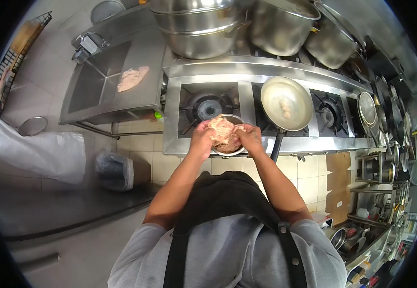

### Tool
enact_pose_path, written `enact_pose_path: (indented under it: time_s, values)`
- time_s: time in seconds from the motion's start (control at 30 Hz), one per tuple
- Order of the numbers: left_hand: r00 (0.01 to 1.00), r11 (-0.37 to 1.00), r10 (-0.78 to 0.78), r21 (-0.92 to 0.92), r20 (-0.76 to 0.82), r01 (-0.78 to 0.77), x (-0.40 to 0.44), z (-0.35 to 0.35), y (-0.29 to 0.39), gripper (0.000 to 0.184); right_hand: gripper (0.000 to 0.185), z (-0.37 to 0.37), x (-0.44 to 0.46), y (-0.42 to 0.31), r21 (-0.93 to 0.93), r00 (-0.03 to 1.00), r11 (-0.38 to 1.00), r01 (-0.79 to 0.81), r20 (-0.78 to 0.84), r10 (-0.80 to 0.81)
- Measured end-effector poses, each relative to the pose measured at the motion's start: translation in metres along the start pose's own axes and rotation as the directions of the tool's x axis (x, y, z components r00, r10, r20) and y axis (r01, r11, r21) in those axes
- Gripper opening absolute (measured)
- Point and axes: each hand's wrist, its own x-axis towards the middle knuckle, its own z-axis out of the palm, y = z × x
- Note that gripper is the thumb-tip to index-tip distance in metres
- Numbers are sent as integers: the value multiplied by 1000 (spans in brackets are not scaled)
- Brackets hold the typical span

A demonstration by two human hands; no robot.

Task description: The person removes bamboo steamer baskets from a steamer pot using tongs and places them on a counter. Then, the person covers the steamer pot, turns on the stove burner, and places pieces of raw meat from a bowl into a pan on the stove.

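Here, the raw meat (223, 131) lies between both hands — left (202, 138) and right (250, 138) pinching its edges.

Both bare hands, L (202, 139) & R (251, 139), out front at approx. same height, fingers curled inward, facing each other. Bare forearms angle in toward hands; elbows wider apart, grey short sleeves above.

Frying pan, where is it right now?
In the head view, the frying pan sits mid-stove, just right of and beyond the metal bowl beneath both hands.
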Motion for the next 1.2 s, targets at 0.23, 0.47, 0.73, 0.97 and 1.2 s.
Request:
enact_pose_path:
  time_s: [0.23,0.47,0.73,0.97,1.2]
  values:
    - [993,994,-104,-36,52,106,5,-4,15,38,32,-13,-12,-30,304,987,940,-156,74,140]
    - [990,987,-106,-113,89,116,5,-13,4,35,13,-28,-12,-2,637,973,742,-212,69,219]
    - [990,985,-132,-104,57,138,-2,-11,2,36,13,-53,-34,-15,692,963,684,-234,261,65]
    - [985,978,-169,-115,38,172,1,-13,-4,34,15,-94,-32,-41,234,982,962,-137,158,101]
    - [965,934,-216,-255,150,249,-3,3,6,27,33,-192,51,-15,-868,908,493,53,-164,-386]
